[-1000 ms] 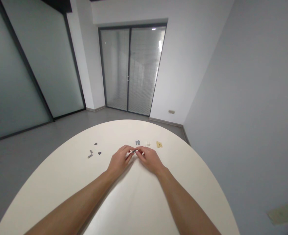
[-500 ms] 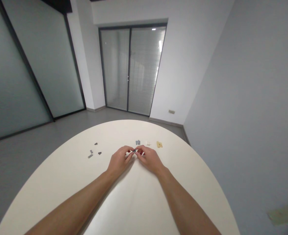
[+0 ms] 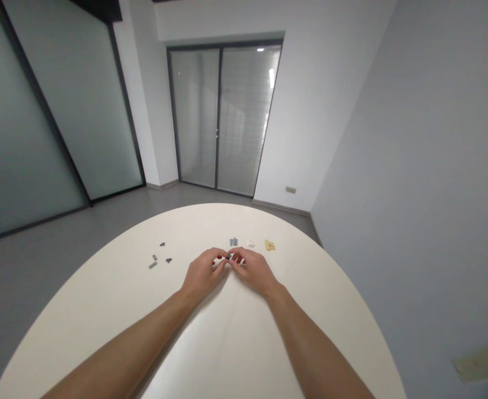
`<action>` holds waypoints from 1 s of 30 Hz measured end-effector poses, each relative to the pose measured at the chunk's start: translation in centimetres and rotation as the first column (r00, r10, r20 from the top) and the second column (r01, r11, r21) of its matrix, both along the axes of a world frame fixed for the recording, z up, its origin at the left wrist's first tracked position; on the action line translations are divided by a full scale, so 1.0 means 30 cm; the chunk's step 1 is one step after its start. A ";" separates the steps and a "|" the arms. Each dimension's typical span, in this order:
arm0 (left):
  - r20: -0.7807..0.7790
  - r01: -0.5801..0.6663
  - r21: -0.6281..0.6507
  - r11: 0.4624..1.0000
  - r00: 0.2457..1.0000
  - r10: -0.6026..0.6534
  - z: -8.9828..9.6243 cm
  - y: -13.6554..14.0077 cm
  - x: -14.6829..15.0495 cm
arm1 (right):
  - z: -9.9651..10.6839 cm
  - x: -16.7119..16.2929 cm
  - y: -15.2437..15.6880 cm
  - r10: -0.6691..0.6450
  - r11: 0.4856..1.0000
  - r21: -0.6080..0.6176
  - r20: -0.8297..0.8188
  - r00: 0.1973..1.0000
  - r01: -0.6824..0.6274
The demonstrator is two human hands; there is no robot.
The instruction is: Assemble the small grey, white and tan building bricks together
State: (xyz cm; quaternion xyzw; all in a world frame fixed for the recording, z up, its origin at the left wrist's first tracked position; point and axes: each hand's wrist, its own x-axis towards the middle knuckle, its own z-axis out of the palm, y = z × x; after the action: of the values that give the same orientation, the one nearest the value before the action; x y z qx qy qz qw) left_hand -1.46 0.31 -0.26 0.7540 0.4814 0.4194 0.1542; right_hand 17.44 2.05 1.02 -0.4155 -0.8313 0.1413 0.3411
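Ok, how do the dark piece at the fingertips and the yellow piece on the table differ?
Colour: the dark piece is dark, the yellow piece pale yellow.
Place: the dark piece is held between the left hand and right hand; the yellow piece lies on the table, untouched.
Visibility: fingers partly cover the dark piece, not the yellow piece.
Shared: both are small beside the hands.

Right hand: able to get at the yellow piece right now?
Likely yes: the yellow piece lies just beyond the right hand, with nothing visible between. That hand's fingers are at a small dark piece, though.
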 end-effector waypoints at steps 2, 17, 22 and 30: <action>0.002 -0.001 -0.005 1.000 1.000 0.001 -0.001 0.000 0.000 | 0.003 -0.001 -0.002 0.005 1.000 0.004 0.002 1.000 -0.005; -0.035 -0.073 -0.050 0.996 0.997 0.072 0.001 -0.001 -0.001 | -0.006 0.002 0.002 -0.018 1.000 0.019 -0.002 1.000 0.018; -0.026 -0.080 -0.033 0.996 0.997 0.079 -0.005 0.001 -0.002 | -0.001 0.001 -0.003 -0.026 0.999 0.029 0.013 1.000 0.025; -0.022 -0.080 -0.063 0.995 0.997 0.079 0.002 0.000 0.000 | 0.000 0.000 -0.003 -0.016 0.999 0.035 0.008 1.000 0.015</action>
State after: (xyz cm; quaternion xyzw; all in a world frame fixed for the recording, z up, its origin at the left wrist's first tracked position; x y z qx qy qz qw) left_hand -1.47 0.32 -0.22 0.7329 0.5258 0.4022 0.1569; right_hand 17.45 1.96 1.03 -0.4165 -0.8317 0.1226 0.3461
